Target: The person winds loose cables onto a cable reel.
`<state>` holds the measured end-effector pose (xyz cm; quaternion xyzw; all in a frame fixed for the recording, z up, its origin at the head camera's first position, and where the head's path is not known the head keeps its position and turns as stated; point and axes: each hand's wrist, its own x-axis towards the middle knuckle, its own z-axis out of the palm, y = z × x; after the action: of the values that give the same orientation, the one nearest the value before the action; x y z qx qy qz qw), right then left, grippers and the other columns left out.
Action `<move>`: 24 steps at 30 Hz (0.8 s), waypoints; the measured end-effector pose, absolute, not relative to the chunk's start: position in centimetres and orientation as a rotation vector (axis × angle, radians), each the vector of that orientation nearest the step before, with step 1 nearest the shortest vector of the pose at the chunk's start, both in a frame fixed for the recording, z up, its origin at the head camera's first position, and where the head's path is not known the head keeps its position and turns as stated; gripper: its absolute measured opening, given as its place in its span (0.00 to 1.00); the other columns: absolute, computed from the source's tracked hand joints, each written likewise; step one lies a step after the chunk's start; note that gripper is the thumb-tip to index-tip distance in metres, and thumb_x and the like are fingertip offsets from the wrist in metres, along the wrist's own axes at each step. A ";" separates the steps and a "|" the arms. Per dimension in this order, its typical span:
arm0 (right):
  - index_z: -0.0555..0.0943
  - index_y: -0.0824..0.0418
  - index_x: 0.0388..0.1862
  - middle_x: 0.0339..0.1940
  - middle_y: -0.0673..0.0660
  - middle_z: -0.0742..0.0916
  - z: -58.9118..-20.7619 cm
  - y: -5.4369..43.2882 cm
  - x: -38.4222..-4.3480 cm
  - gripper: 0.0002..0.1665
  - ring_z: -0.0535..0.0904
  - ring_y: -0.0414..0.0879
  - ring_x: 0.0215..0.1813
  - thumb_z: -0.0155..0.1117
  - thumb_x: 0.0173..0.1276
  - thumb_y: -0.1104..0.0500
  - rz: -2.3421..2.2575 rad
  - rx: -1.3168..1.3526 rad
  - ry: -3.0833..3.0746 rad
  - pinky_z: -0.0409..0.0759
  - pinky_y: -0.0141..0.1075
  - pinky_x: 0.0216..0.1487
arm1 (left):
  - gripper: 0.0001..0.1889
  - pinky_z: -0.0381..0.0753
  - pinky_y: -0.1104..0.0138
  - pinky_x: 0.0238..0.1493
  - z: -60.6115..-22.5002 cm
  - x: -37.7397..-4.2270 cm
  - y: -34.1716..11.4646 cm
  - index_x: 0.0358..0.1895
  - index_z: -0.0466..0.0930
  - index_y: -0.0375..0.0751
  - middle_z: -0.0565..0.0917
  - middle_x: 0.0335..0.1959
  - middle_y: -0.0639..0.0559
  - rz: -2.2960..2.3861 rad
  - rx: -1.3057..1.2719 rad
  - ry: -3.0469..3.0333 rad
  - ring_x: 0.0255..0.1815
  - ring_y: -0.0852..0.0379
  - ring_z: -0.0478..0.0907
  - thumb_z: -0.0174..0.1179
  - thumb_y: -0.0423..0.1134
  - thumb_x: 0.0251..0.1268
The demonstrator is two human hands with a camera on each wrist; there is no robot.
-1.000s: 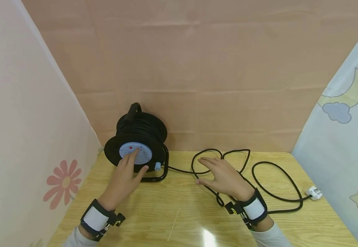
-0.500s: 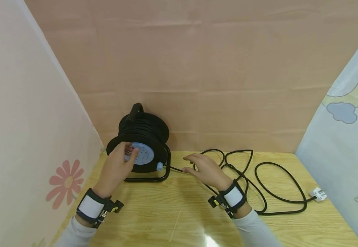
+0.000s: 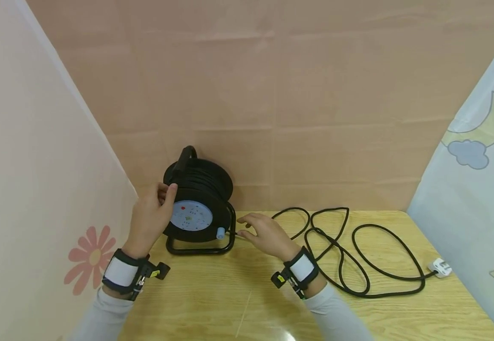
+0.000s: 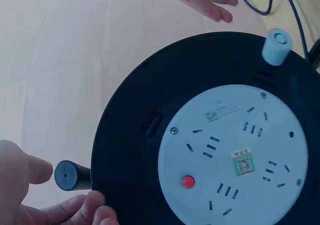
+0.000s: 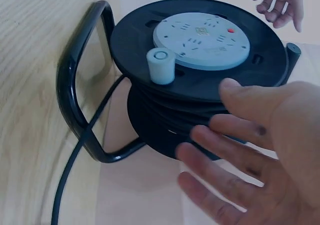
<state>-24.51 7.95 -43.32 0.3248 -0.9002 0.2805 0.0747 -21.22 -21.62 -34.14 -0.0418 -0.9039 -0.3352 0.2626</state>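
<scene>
A black cable reel stands at the left of the table, with a pale blue socket panel and a small crank knob on its front. My left hand is at the reel's left rim; the left wrist view shows its fingers at the disc's edge and its thumb beside the end of the black carry handle. To the right of the reel, my right hand hovers with spread, relaxed fingers. The right wrist view puts that hand in front of the wound cable, holding nothing.
Loose black cable lies in loops across the table's right side, ending in a white plug. The reel's tube frame rests on the wooden table. A brown paper backdrop rises behind, with patterned sheets on both sides.
My left hand has moved up from the socket panel to the reel's left rim. My right hand has moved left from above the loose cable to near the reel.
</scene>
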 end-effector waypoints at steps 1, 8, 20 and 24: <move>0.85 0.59 0.63 0.60 0.56 0.90 -43.4 7.7 -24.6 0.20 0.88 0.51 0.56 0.69 0.78 0.52 0.856 0.971 -2.690 0.87 0.46 0.56 | 0.23 0.75 0.60 0.36 -34.1 -21.4 -21.6 0.51 0.79 0.31 0.83 0.36 0.39 -0.918 -0.105 -2.441 0.35 0.45 0.78 0.52 0.52 0.86; 0.82 0.62 0.68 0.65 0.60 0.86 -44.3 6.2 -25.2 0.23 0.86 0.56 0.61 0.67 0.80 0.53 1.021 0.960 -2.682 0.86 0.47 0.59 | 0.20 0.73 0.63 0.37 -33.8 -23.1 -21.2 0.51 0.75 0.29 0.79 0.38 0.38 -0.984 -0.108 -2.369 0.35 0.47 0.75 0.54 0.48 0.85; 0.76 0.67 0.69 0.60 0.62 0.84 -44.8 4.1 -25.9 0.23 0.84 0.54 0.62 0.66 0.80 0.59 1.217 0.980 -2.626 0.87 0.45 0.59 | 0.26 0.73 0.64 0.40 -32.6 -24.9 -20.4 0.71 0.62 0.27 0.78 0.51 0.34 -1.183 -0.070 -2.392 0.41 0.46 0.74 0.47 0.47 0.87; 0.76 0.67 0.66 0.59 0.62 0.84 -44.9 3.8 -26.0 0.21 0.85 0.54 0.60 0.66 0.80 0.61 1.244 0.966 -2.610 0.88 0.47 0.58 | 0.27 0.73 0.63 0.40 -32.4 -25.3 -20.0 0.73 0.62 0.27 0.78 0.51 0.33 -1.210 -0.110 -2.403 0.42 0.45 0.74 0.47 0.47 0.87</move>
<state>-26.01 3.80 -44.91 0.3166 -0.8552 0.4076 0.0464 -25.32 -20.00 -32.35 -0.0400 -0.8700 -0.4381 0.2227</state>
